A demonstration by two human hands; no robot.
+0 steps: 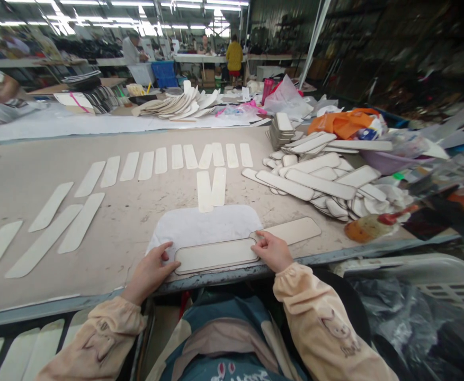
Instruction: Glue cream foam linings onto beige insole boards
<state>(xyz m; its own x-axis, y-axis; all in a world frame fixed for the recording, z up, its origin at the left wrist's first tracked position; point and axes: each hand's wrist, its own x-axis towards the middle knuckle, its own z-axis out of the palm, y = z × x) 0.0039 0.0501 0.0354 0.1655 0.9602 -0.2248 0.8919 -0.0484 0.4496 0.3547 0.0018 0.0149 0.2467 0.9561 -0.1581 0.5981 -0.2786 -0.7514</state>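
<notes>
A long cream strip with rounded corners and a dark edge [216, 255] lies at the table's front edge, partly over a white sheet [212, 222]. My left hand [152, 270] pinches its left end between thumb and fingers. At its right end, my right hand [270, 250] grips the corner the same way. A second, similar strip [299, 230] lies flat just beyond my right hand, its left end hidden. Two plain pale strips [204, 191] touch the far side of the white sheet, set in a V.
Pale strips [128, 166] lie spaced across the table [136, 211]. To the right are a heap of edged strips [323, 180], a bottle of amber liquid [369, 227] and a plastic basket [422, 264]. Behind sit more stacked pieces [180, 103]; a person's arm [1, 87] shows far left.
</notes>
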